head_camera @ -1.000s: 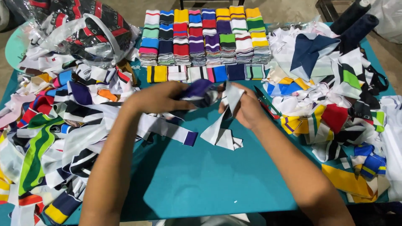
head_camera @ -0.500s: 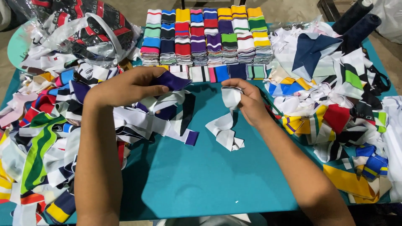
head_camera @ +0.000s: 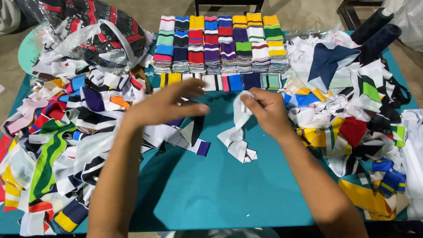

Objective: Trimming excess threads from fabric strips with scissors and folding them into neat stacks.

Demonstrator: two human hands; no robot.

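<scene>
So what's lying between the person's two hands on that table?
In the head view, only bare teal table shows between the left hand and the right hand, which pinches a white fabric strip hanging down just beside that gap.

Right hand (head_camera: 266, 110) pinching white strip (head_camera: 238, 132); left hand (head_camera: 165, 105) empty.

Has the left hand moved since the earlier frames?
Yes. The left hand has let go of its dark blue piece and now hovers open lower down, farther from the row of folded stacks.
</scene>
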